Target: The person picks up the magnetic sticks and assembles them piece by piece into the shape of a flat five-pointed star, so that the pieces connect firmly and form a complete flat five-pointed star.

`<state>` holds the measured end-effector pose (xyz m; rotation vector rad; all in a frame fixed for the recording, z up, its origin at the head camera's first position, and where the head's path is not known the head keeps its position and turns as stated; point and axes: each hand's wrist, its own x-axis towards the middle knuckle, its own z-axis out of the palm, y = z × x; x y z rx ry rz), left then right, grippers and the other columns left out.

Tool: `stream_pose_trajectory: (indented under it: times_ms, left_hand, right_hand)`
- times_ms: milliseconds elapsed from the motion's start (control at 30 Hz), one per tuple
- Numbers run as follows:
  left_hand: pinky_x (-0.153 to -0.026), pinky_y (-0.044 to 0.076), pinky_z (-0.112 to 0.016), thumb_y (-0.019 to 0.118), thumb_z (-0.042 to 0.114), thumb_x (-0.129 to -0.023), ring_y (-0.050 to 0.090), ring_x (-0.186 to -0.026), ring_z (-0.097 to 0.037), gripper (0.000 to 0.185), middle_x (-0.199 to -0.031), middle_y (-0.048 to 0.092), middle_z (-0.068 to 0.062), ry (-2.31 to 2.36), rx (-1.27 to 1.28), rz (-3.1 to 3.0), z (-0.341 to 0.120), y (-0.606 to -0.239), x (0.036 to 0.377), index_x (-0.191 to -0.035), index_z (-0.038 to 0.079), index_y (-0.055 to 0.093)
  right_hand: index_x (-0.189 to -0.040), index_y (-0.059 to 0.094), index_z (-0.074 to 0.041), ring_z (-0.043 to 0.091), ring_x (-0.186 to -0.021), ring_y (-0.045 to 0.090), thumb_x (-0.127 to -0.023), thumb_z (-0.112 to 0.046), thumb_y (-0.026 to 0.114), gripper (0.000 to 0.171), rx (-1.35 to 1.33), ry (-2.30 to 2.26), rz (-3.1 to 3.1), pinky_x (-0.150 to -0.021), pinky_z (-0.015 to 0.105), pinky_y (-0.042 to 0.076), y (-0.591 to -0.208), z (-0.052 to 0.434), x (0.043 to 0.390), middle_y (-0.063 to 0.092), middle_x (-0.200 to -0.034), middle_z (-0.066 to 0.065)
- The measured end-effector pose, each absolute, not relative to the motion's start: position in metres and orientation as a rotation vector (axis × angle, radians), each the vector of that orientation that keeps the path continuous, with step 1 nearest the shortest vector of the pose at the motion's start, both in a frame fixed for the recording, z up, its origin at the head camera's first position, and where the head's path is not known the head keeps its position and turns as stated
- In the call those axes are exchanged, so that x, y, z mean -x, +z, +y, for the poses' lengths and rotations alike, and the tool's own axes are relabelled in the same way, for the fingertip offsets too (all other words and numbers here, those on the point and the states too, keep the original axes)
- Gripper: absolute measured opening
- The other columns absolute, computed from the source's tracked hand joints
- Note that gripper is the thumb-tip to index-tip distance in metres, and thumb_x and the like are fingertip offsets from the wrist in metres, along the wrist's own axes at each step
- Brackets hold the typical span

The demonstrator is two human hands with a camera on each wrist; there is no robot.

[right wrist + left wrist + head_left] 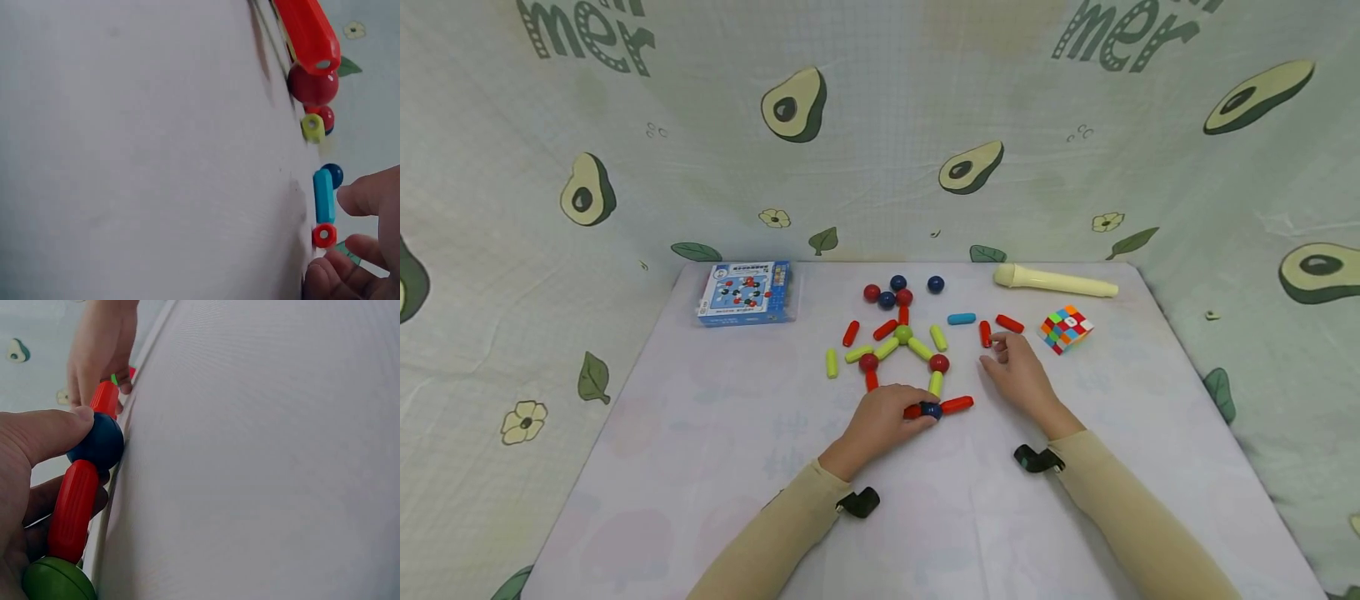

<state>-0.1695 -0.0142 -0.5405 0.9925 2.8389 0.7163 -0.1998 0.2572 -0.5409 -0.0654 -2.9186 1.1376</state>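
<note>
My left hand (886,419) grips a dark blue ball (931,411) at the near corner of a ring of magnetic sticks and balls. In the left wrist view the thumb presses on that blue ball (100,442), with a red stick (74,509) leading from it to a green ball (57,581). Another red stick (957,405) points right from the blue ball. My right hand (1021,375) reaches toward a loose red stick (985,334), fingertips right beside it. In the right wrist view its thumb and fingers stand apart around the red stick's end (324,235).
Loose sticks lie around the ring, including a light blue stick (961,318) and a red stick (1010,323). Behind it are several balls, such as a dark blue ball (936,285). A boxed set (745,293) sits back left; a puzzle cube (1066,329) and cream microphone-shaped object (1055,281) lie right.
</note>
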Motion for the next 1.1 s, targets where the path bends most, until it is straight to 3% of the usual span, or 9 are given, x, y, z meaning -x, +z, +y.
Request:
stream_pose_trajectory:
  times_ms: [133,233,533,833,1100]
  left_hand:
    - [-0.086,0.053,-0.025,0.076,0.042,-0.092,0.065,-0.100,-0.009,0.035,-0.113,0.073,0.011,0.718,-1.002,2.840,-0.015,-0.541,0.169,-0.125,0.031,0.073]
    - [-0.086,0.053,-0.025,0.075,0.042,-0.092,0.065,-0.099,-0.009,0.035,-0.113,0.073,0.011,0.712,-1.008,2.836,-0.014,-0.541,0.169,-0.125,0.031,0.073]
    - [-0.087,0.053,-0.025,0.075,0.042,-0.092,0.065,-0.101,-0.009,0.035,-0.114,0.073,0.011,0.697,-1.006,2.832,-0.015,-0.540,0.168,-0.125,0.031,0.073]
    - [-0.089,0.053,-0.026,0.075,0.041,-0.093,0.066,-0.103,-0.009,0.033,-0.114,0.073,0.012,0.737,-1.020,2.824,-0.017,-0.539,0.167,-0.124,0.031,0.073]
    - [-0.090,0.052,-0.026,0.074,0.042,-0.093,0.065,-0.105,-0.009,0.033,-0.115,0.072,0.011,0.726,-1.028,2.809,-0.017,-0.538,0.166,-0.125,0.030,0.073]
  right_hand:
    - [-0.151,0.039,-0.006,0.030,-0.101,0.053,-0.101,-0.030,0.064,0.061,0.119,1.058,-2.963,-0.085,0.044,0.051,-0.541,0.259,0.217,0.050,-0.124,0.015]
    - [-0.153,0.040,-0.010,0.032,-0.098,0.054,-0.101,-0.032,0.063,0.060,0.119,0.975,-3.006,-0.082,0.046,0.050,-0.541,0.259,0.225,0.050,-0.126,0.018]
    - [-0.133,0.058,-0.013,0.029,-0.088,0.055,-0.099,-0.022,0.066,0.036,0.013,0.844,-3.062,-0.073,0.039,0.048,-0.536,0.257,0.222,0.056,-0.107,0.013]
    - [-0.126,0.064,-0.013,0.025,-0.085,0.055,-0.095,-0.018,0.073,0.033,-0.147,0.798,-3.087,-0.074,0.038,0.050,-0.531,0.252,0.195,0.059,-0.096,0.008]
    - [-0.123,0.067,-0.012,0.020,-0.087,0.058,-0.092,-0.018,0.076,0.032,-0.244,1.005,-3.059,-0.077,0.036,0.052,-0.525,0.245,0.180,0.065,-0.099,0.003]
